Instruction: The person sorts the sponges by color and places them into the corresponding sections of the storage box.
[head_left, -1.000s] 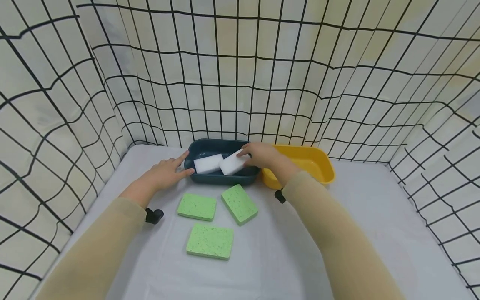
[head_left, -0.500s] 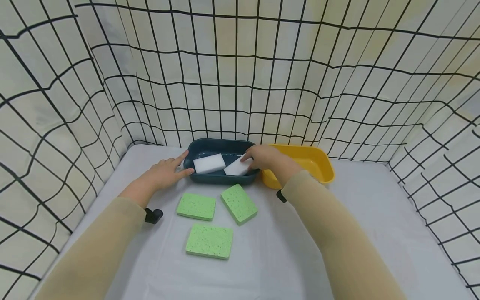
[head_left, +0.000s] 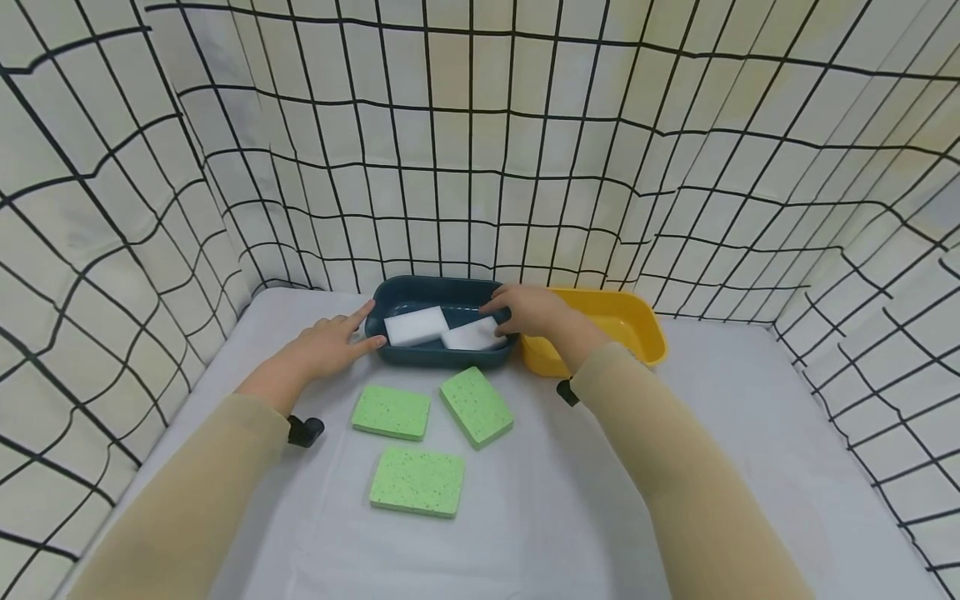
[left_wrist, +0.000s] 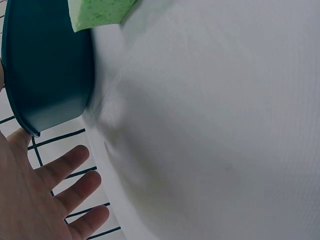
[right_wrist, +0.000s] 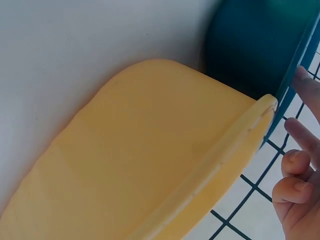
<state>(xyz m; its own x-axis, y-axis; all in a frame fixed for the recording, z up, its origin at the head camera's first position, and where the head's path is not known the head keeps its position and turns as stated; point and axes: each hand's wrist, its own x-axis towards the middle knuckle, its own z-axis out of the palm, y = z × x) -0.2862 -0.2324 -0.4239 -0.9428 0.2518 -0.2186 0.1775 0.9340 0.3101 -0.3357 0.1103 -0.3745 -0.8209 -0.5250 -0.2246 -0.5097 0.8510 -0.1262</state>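
Two white sponge blocks lie inside the dark blue tub [head_left: 442, 358]: the left block [head_left: 415, 326] and the right block [head_left: 474, 333], side by side. My left hand [head_left: 322, 346] touches the tub's left end, index finger and thumb at its rim; in the left wrist view its other fingers are spread. Over the tub's right end is my right hand [head_left: 536, 310], fingers loosely bent beside the right block's end. Whether a fingertip still touches that block is hard to tell. Three green speckled sponges [head_left: 392, 412] [head_left: 477, 407] [head_left: 417, 482] lie in front of the tub.
A yellow tub [head_left: 630, 329] stands against the blue tub's right end, partly behind my right wrist. White cloth [head_left: 720, 467] covers the table. Black grid netting [head_left: 480, 175] over pale sheeting rises at the back and both sides.
My right hand has lowered the right white block flat into the blue tub, and its fingers have loosened and shifted slightly right. The left hand stays at the tub's end.
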